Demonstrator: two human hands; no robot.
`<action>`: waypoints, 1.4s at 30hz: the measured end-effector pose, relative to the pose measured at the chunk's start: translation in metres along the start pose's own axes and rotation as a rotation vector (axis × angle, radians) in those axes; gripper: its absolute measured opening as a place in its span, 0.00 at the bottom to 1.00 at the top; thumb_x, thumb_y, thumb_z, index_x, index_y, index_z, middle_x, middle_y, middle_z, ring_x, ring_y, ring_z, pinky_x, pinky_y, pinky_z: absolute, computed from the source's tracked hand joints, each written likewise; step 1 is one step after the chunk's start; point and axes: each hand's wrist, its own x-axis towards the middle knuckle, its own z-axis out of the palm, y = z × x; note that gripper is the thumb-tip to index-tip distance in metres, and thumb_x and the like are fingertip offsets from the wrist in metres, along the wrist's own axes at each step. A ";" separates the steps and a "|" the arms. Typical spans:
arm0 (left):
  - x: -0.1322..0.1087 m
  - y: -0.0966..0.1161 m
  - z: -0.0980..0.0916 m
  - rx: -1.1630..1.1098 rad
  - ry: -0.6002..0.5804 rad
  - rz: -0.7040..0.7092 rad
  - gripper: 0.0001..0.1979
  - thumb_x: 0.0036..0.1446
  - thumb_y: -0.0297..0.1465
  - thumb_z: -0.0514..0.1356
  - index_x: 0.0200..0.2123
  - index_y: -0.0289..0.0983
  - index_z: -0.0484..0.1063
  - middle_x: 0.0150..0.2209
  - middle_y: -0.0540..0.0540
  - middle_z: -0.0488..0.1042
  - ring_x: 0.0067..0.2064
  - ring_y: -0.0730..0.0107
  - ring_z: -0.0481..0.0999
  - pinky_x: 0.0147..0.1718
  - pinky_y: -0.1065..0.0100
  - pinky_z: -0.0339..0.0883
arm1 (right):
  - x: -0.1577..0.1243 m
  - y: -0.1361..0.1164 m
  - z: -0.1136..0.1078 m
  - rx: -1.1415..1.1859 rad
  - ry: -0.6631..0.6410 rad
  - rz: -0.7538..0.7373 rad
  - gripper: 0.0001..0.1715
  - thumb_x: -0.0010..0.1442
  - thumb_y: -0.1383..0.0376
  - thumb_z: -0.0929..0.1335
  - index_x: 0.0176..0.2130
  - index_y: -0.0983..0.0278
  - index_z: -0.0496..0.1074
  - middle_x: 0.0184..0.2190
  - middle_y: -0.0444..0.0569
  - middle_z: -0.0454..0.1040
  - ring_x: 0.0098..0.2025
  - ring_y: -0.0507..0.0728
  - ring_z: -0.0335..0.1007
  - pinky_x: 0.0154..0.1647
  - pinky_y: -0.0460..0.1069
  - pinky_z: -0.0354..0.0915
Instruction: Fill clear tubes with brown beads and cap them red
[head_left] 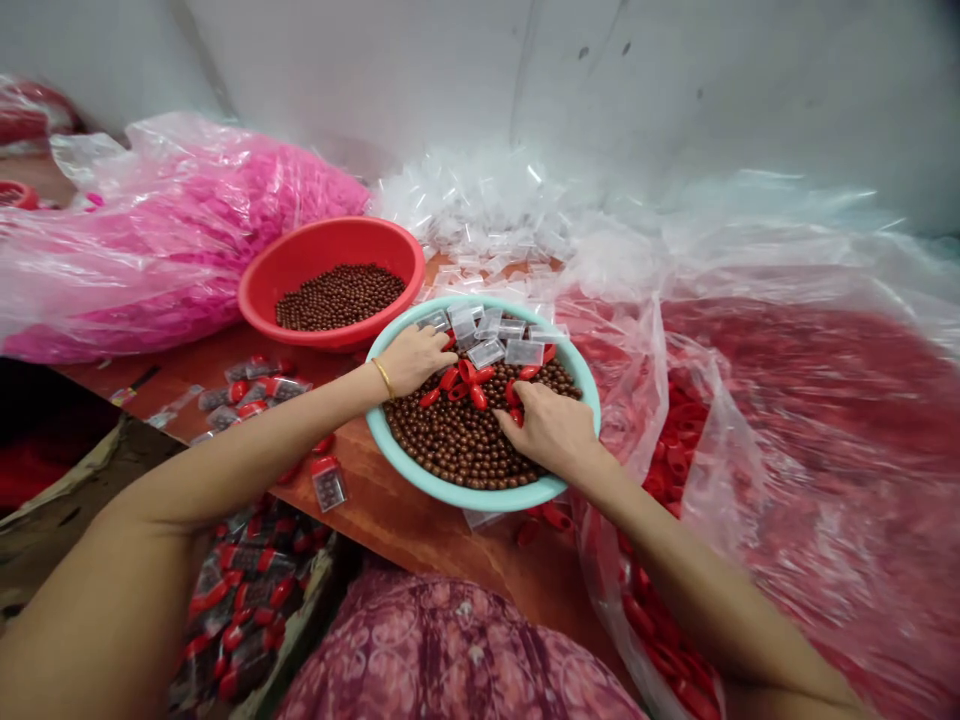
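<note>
A pale turquoise basin (pixel 394 462) holds many small brown balls (pixel 457 440). Red plastic caps (pixel 478 396) and clear plastic boxes (pixel 523 352) lie on top of the balls. My left hand (pixel 414 358), with a gold bangle at the wrist, reaches over the basin's left side, its fingers curled on a red cap that shows between them. At the right side my right hand (pixel 553 428) has thumb and fingers closed around another red cap (pixel 514 394), just above the balls. The fingertips of both hands are partly hidden.
Behind on the left stands a red basin (pixel 259 290) of brown balls, beside a bag of pink pieces (pixel 187 230). Clear boxes (pixel 480 205) are heaped at the back. An open bag of red caps (pixel 679 440) lies right. Filled red-capped boxes (pixel 255 392) lie left and below.
</note>
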 end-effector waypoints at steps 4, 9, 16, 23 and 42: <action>-0.008 0.003 -0.019 -0.005 -0.014 -0.065 0.13 0.62 0.29 0.49 0.44 0.31 0.70 0.32 0.40 0.74 0.36 0.62 0.72 0.37 0.63 0.61 | -0.001 0.006 0.006 0.067 0.123 -0.016 0.13 0.60 0.62 0.59 0.36 0.66 0.69 0.37 0.55 0.77 0.37 0.58 0.74 0.29 0.48 0.55; -0.039 0.034 -0.062 -0.112 -0.257 -0.099 0.14 0.63 0.33 0.48 0.43 0.29 0.67 0.31 0.41 0.75 0.33 0.64 0.75 0.33 0.67 0.65 | -0.001 0.014 0.012 0.266 0.241 0.049 0.15 0.60 0.62 0.59 0.42 0.68 0.68 0.31 0.54 0.77 0.32 0.60 0.74 0.29 0.49 0.59; -0.021 0.070 -0.053 -0.236 -0.603 -0.112 0.13 0.55 0.18 0.49 0.31 0.28 0.74 0.34 0.32 0.76 0.38 0.53 0.78 0.32 0.62 0.70 | -0.001 0.020 0.013 0.635 0.372 0.052 0.29 0.61 0.61 0.59 0.59 0.70 0.55 0.41 0.57 0.75 0.37 0.61 0.73 0.40 0.55 0.67; 0.020 0.079 -0.006 -0.589 -0.420 -0.245 0.08 0.48 0.20 0.55 0.29 0.29 0.74 0.33 0.35 0.77 0.40 0.55 0.77 0.39 0.62 0.70 | 0.002 0.025 0.015 1.024 0.336 0.064 0.26 0.62 0.61 0.60 0.58 0.64 0.56 0.31 0.48 0.72 0.32 0.56 0.69 0.39 0.54 0.67; 0.001 0.080 -0.018 -2.155 0.026 -0.457 0.18 0.42 0.30 0.70 0.36 0.32 0.69 0.33 0.49 0.73 0.35 0.75 0.73 0.38 0.68 0.70 | 0.000 0.020 0.008 1.569 0.261 0.179 0.20 0.54 0.52 0.66 0.41 0.61 0.69 0.17 0.36 0.54 0.16 0.46 0.44 0.15 0.44 0.46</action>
